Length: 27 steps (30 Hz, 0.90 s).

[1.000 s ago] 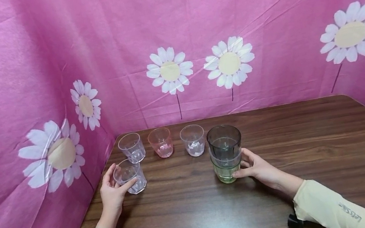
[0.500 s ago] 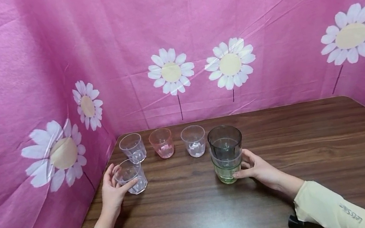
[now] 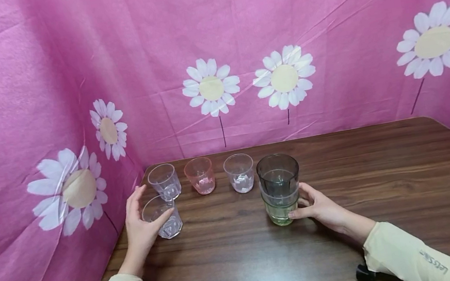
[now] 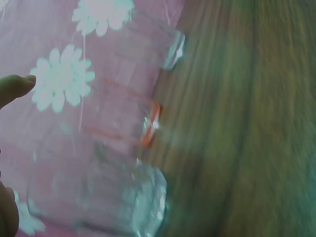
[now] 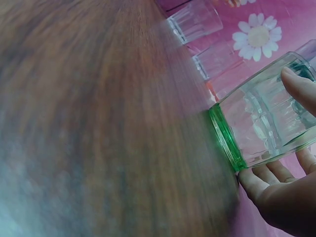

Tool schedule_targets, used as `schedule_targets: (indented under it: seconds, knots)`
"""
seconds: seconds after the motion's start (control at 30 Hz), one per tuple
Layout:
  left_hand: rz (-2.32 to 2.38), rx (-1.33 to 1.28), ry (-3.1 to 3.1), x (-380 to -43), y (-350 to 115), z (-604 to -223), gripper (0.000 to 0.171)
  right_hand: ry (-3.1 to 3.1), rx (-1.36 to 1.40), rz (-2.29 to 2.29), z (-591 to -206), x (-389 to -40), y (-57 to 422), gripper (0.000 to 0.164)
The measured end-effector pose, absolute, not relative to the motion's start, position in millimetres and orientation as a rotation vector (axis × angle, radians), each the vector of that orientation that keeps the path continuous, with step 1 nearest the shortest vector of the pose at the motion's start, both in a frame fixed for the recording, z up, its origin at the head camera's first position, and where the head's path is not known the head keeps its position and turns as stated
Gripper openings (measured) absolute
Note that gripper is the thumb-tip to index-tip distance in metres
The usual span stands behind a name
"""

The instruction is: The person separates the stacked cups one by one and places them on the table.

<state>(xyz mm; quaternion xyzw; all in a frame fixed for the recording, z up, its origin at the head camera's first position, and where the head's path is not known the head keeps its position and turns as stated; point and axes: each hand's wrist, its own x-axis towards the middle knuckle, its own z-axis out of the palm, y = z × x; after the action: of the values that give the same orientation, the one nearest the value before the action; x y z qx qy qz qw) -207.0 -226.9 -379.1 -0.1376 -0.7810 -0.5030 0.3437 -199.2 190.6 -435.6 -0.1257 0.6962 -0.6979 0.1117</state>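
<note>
My left hand (image 3: 142, 232) is spread around a clear tumbler (image 3: 169, 225) standing on the table at the left. In the left wrist view its fingers (image 4: 15, 89) show apart from the clear glass wall. On the right, my right hand (image 3: 321, 208) grips the bottom green tumbler (image 3: 280, 214) of a nested stack, thumb on the near side. A dark grey tumbler (image 3: 277, 169) tops that stack, with a clear band between the two. The right wrist view shows the thumb (image 5: 301, 91) and fingers on opposite sides of the green-based tumbler.
Along the back of the brown table (image 3: 236, 266) stand a clear tumbler (image 3: 165, 184), a pink tumbler (image 3: 201, 178) and another clear tumbler (image 3: 240, 175). A pink cloth (image 3: 140, 50) with white daisies hangs behind and at both sides.
My left hand has loosened from the clear tumbler, its fingers rising and spreading away while the tumbler stays put. The right hand and stack have not visibly moved.
</note>
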Motion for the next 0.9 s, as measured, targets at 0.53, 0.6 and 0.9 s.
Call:
schedule_targets:
  seconds: [0.53,0.6,0.9]
  knots:
    - [-1.475,-0.741,-1.905,-220,-161,-363,0.082,2.05,-0.379,-2.041,-431,-197,191,0.075]
    - [-1.522,-0.782,-1.913,-221,-153,-362,0.082,2.051,-0.381,-2.04,-432,-198,191,0.076]
    - [-1.719,-0.86,-2.019,-218,-112,-354,0.083,2.054,-0.366,-2.034,-433,-198,191,0.079]
